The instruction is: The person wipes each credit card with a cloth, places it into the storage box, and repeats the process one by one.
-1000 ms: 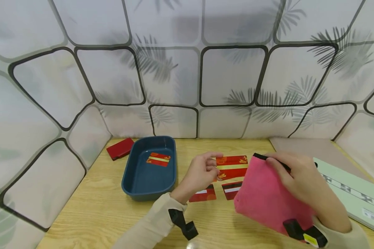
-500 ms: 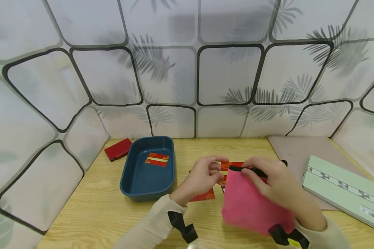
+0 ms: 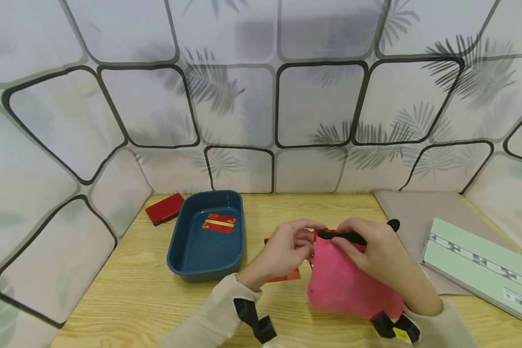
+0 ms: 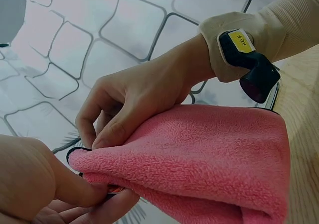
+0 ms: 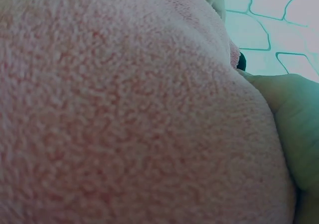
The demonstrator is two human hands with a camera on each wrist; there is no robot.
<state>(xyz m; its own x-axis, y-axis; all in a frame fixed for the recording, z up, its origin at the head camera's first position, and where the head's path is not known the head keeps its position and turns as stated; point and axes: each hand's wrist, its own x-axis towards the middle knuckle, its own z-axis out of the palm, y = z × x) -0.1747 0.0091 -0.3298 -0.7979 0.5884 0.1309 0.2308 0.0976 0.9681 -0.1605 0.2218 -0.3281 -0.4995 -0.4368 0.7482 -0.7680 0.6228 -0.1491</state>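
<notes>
My right hand [image 3: 380, 256] grips a folded pink cloth [image 3: 348, 285] with a black edge, fingers on top at the edge. Between the thumb and fingers of my left hand [image 3: 287, 249] is a red card with a yellow stripe. The cloth covers most of that card [image 4: 115, 188]; only a small red bit shows in the left wrist view, beside the cloth's fold. Below my left hand, a red card [image 3: 287, 277] lies on the wooden table, partly hidden by the hand. Pink cloth [image 5: 139, 114] fills most of the right wrist view.
A blue tray [image 3: 174, 251] with one red and yellow card [image 3: 219, 223] in it stands to the left. Behind it lies a dark red flat case [image 3: 164, 209]. On the right, a pale green notebook [image 3: 478, 270] overlaps a greyish board [image 3: 406, 210]. A patterned curtain encloses the table.
My right hand has brought the cloth leftward over the card in my left hand, covering it. The left hand has shifted slightly right; the notebook has come more into view.
</notes>
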